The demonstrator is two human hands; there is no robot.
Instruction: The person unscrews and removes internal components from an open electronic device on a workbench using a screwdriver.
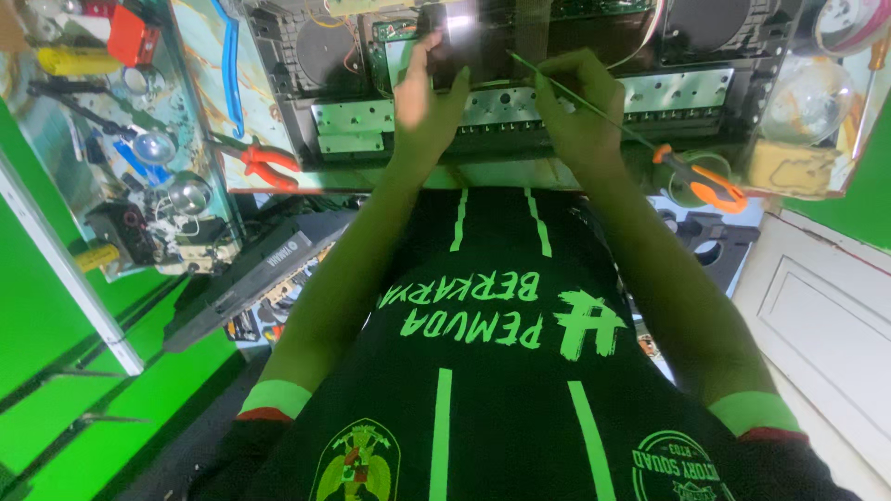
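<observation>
1. While the right hand [575,107] guides a long thin screwdriver [631,139] toward the open electronics chassis [501,102], the step in hand seems to be working a fastener or part inside that chassis. To do it well, I judge the shaft should stay in line with its target and the pressure be light, so the tip does not slip onto the circuit boards.
2. Head view, right hand: it is curled narrow around the screwdriver's slim green shaft, well up from the orange handle, which trails out past the wrist. The tip reaches up and left into the chassis; I cannot tell what it touches, since glare hides that spot.
3. Head view, left hand [427,93]: its fingers are loosely closed on a small dark part [444,56] at the chassis' upper middle, apparently steadying it.
4. Head view, surroundings: the chassis lies on the desk [209,56] directly ahead of the person. Red-handled pliers [264,162] rest just left of it, and a cluttered tray of tools [121,139] sits farther left.
</observation>
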